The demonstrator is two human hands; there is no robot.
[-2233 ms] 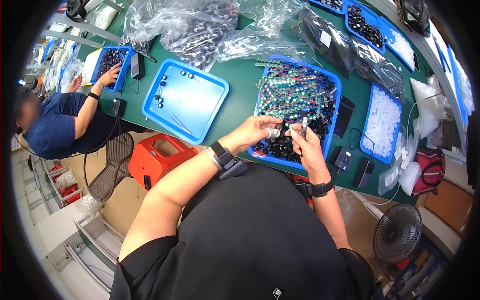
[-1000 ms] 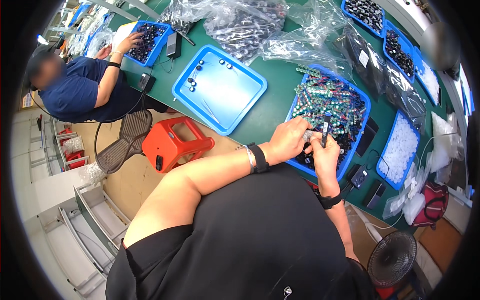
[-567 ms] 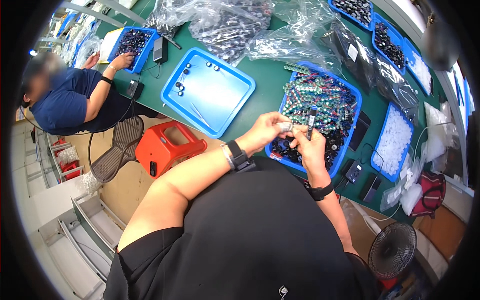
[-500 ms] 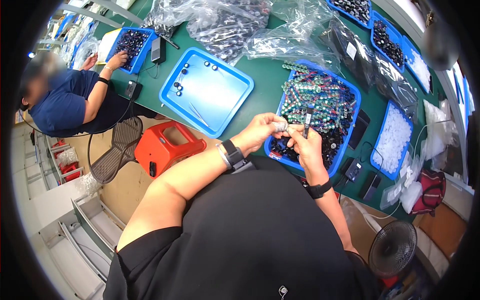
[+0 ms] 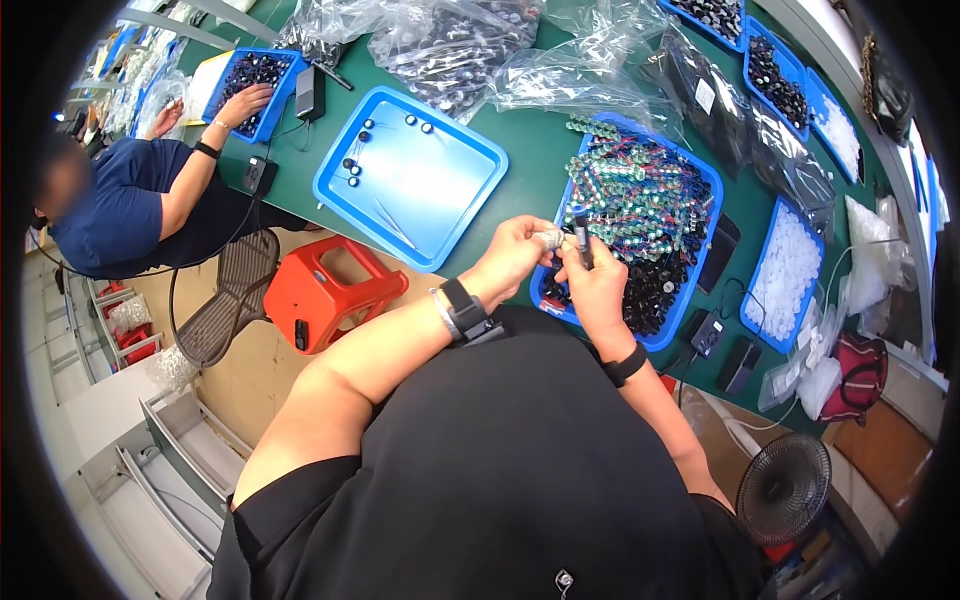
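Note:
My left hand (image 5: 510, 256) is closed in a pinch on a small whitish round piece (image 5: 549, 239), whose exact kind I cannot make out. Close beside it, my right hand (image 5: 598, 288) grips a dark marker pen (image 5: 582, 230) that stands upright between the fingers. The right fingertips come close to the whitish piece; whether they touch it is hard to see. Both hands are over the near left corner of a blue tray (image 5: 714, 215). In that tray lie strands of greenish beads (image 5: 640, 185) and, nearer me, a heap of small black pieces (image 5: 655, 290).
Left of my hands, a blue tray (image 5: 460, 225) holds several dark round pieces and thin needle-like rods. Clear plastic bags (image 5: 450, 50) lie behind. A tray of white pieces (image 5: 780, 275) is at right. A person (image 5: 130, 200) works at left, near a red stool (image 5: 315, 290).
My right hand and the marker pen have moved left, closer to my left hand. My left hand has shifted slightly. The other person's hand has moved over their tray.

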